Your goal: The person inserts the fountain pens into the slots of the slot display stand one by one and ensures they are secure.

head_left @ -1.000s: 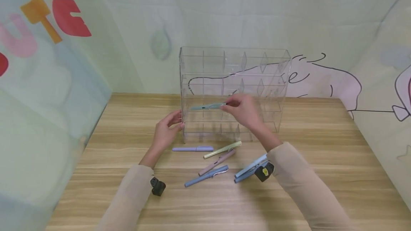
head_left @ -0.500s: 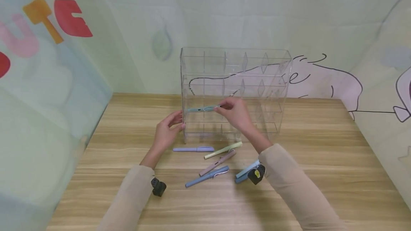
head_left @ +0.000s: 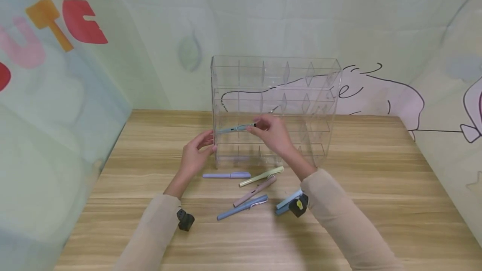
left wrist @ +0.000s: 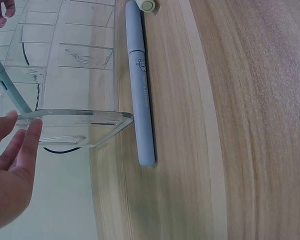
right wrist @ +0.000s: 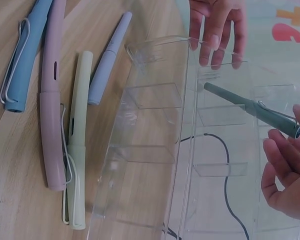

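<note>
My right hand (head_left: 274, 136) pinches a teal pen (head_left: 234, 129) near its clip end, with thumb and fingertips. The pen lies almost level at the left part of a clear acrylic organizer (head_left: 276, 100), by one of its middle rows, its far tip close to the left side panel. In the right wrist view the pen's metal clip (right wrist: 275, 110) faces up. My left hand (head_left: 196, 154) rests against the organizer's left side, fingers on the outer face and thumb by the front edge. The left wrist view shows the thumb and a fingertip at that panel's edge.
In front of the organizer lie a lavender pen (head_left: 226, 175), a pale green pen (head_left: 261, 177), a mauve pen (head_left: 255, 191) and a blue pen (head_left: 241, 208). A light blue pen (head_left: 288, 200) and a darker blue one are partly hidden by the right wrist camera (head_left: 298, 206). A printed backdrop stands behind.
My right hand has moved left and slightly down with the teal pen, bringing its tip to the organizer's left panel. The pen's clip end now tilts up a little. My left hand stays put.
</note>
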Demonstrator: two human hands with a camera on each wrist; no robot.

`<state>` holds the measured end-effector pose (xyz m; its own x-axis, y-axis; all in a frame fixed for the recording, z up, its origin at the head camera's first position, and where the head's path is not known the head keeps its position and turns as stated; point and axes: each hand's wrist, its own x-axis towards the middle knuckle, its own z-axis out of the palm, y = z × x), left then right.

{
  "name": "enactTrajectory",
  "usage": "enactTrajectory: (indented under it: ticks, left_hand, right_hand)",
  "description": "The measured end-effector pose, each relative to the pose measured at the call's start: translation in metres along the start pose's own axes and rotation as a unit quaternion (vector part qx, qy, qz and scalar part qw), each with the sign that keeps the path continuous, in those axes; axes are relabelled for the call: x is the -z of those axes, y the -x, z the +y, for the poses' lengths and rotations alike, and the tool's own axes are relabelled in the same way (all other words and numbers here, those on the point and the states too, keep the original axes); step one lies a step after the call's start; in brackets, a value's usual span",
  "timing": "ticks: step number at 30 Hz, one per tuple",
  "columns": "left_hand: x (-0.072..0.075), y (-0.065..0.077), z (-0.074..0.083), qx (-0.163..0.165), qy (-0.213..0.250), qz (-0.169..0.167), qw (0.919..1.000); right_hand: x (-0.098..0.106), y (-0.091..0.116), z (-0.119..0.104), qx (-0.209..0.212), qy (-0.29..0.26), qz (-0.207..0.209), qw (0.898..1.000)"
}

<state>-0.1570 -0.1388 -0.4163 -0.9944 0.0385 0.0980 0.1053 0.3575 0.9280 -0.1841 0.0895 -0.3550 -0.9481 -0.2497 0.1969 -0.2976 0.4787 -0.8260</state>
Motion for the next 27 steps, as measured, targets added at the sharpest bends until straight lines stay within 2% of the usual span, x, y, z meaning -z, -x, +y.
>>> enactTrajectory:
  ticks: [5,10,23,27]
  left_hand:
    - [-0.0003,-0.0001,-0.0002,-0.001,-0.002,0.001,1.0]
    - [-0.0006,-0.0005,-0.0013,-0.002,-0.001,0.003,1.0]
    - [-0.001,-0.0009,-0.0017,0.001,0.003,0.003,1.0]
    - [-0.0009,-0.0011,-0.0018,0.0,0.005,0.002,1.0]
  right_hand:
    - [0.0024,0.0045,0.0021,0.043,0.033,0.007,0.999]
    - [0.0019,0.0051,0.003,0.073,0.041,0.013,0.996]
    - [-0.0004,0.0036,0.0026,0.041,0.036,0.019,0.998]
    - [0.0018,0.0045,0.0036,0.036,0.03,0.004,0.999]
